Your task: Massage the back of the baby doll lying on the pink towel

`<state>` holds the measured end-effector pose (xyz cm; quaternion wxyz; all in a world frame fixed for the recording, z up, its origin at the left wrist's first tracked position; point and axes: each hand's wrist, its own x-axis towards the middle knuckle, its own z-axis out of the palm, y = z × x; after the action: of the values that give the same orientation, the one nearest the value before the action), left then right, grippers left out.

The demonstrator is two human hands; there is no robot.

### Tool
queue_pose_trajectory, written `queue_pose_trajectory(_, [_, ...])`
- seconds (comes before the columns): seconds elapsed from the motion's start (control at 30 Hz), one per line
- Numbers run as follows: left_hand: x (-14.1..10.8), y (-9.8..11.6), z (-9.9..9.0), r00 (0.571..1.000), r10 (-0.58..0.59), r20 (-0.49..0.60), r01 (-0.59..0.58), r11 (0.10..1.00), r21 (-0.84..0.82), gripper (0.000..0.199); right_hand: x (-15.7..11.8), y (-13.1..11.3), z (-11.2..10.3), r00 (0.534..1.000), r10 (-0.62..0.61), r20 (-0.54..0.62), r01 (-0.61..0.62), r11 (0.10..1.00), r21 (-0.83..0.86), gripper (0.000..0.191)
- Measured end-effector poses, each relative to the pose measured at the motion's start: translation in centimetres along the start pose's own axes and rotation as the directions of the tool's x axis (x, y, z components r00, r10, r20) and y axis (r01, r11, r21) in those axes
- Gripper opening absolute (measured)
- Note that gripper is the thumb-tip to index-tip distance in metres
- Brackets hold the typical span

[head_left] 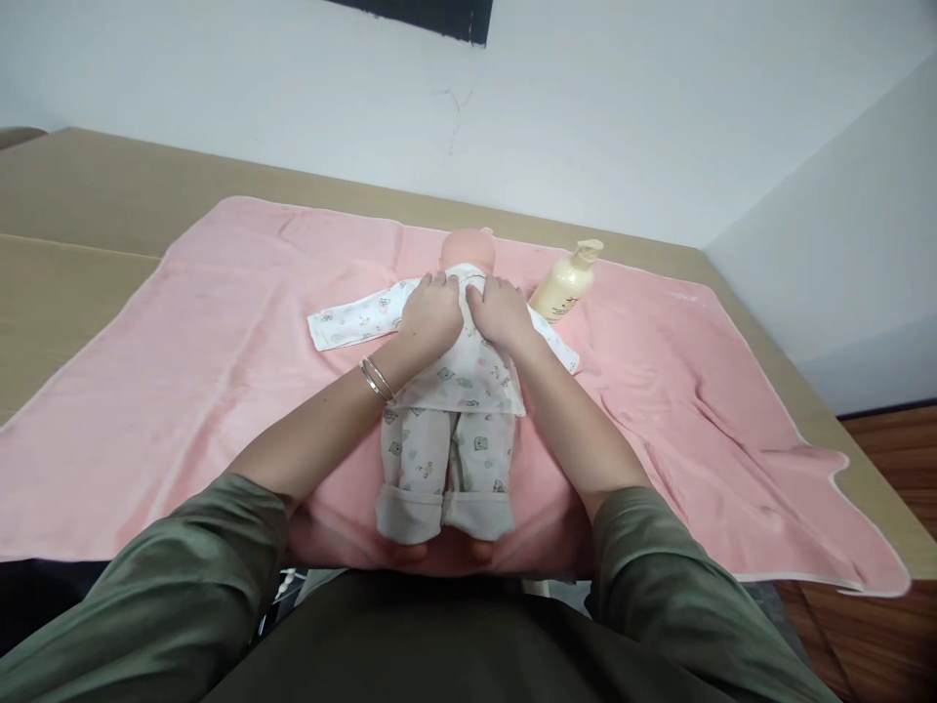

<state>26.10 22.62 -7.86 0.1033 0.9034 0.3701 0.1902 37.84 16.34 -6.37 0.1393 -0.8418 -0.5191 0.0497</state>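
A doll in a white printed shirt and matching trousers lies on a pink blanket, its head at the far end. My left hand is closed on the shirt at the left shoulder. Close beside it, my right hand grips the shirt at the right shoulder. Both sets of fingertips curl over the cloth and are partly hidden. The shirt's sleeves spread out to either side. The trouser cuffs are folded up, with the doll's feet showing below.
A cream pump bottle is on the blanket just right of the doll, near the right sleeve. The blanket covers much of a wooden table and has folds on its right side. A white wall rises behind the table.
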Motion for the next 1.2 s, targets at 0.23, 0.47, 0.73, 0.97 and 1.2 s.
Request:
queue_pose_trajectory(0.23, [2.4,-3.4,0.0,0.992,0.041,0.123,-0.015,0.978,-0.209,0.055,-3.8,-3.3,-0.1,0.991,-0.123,0.043,0.129,0.970,-0.207,0.066])
queue_pose_trajectory(0.47, [-0.2,-0.2,-0.4,0.984,-0.087,0.154,0.082,0.996,0.033,0.068,0.7,1.2,-1.4,0.992,-0.022,0.120,0.016,0.999,0.051,0.069])
queue_pose_trajectory(0.73, [2.0,-2.7,0.3,0.992,-0.012,0.124,0.025,0.995,-0.100,0.056,-3.7,-2.5,-0.8,0.988,-0.126,0.085,0.142,0.963,-0.228,0.068])
queue_pose_trajectory(0.97, [0.3,-1.3,1.4,0.988,-0.157,0.006,0.157,0.987,0.016,0.059,-1.4,-0.2,-1.8,0.955,-0.140,0.260,0.162,0.984,-0.068,0.072])
queue_pose_trajectory(1.2, [-1.5,1.2,-0.4,0.992,-0.073,0.103,0.063,0.993,0.098,0.059,0.6,1.3,-1.1,0.989,0.023,0.145,-0.019,0.999,-0.028,0.073])
